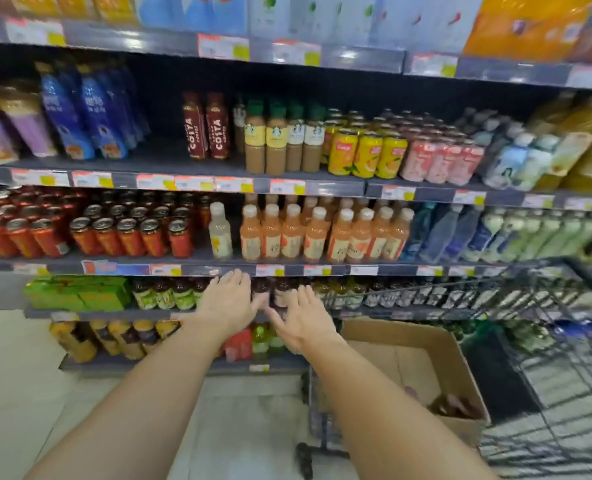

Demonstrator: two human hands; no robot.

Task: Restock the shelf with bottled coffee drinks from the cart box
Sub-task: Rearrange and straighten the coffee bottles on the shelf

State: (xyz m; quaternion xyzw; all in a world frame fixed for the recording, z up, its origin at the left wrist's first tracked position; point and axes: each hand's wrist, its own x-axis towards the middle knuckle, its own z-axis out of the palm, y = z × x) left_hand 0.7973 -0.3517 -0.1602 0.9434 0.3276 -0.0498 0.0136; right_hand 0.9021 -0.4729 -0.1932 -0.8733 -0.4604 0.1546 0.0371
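Dark-capped coffee bottles point(280, 292) stand at the front of a low shelf point(149, 313), showing in the gap between a person's two outstretched hands. The left hand point(227, 303) lies flat at the bottles' nine o'clock, fingers straight and spread, holding nothing, its fingertips reaching up to the price rail above. The right hand point(305, 322) sits at the bottles' five o'clock, likewise flat and empty, fingers extended toward them; blur hides whether either hand touches a bottle. At the left hand's nine o'clock are green-labelled bottles point(164, 294), and beyond them green cartons point(76, 292). One shelf up, at twelve o'clock, a row of orange bottles point(322, 233) stands with white caps. At the right hand's four o'clock an open cardboard box point(422, 368) rests in a wire cart point(547, 341), with a few dark bottle tops point(455, 405) visible in its near corner.
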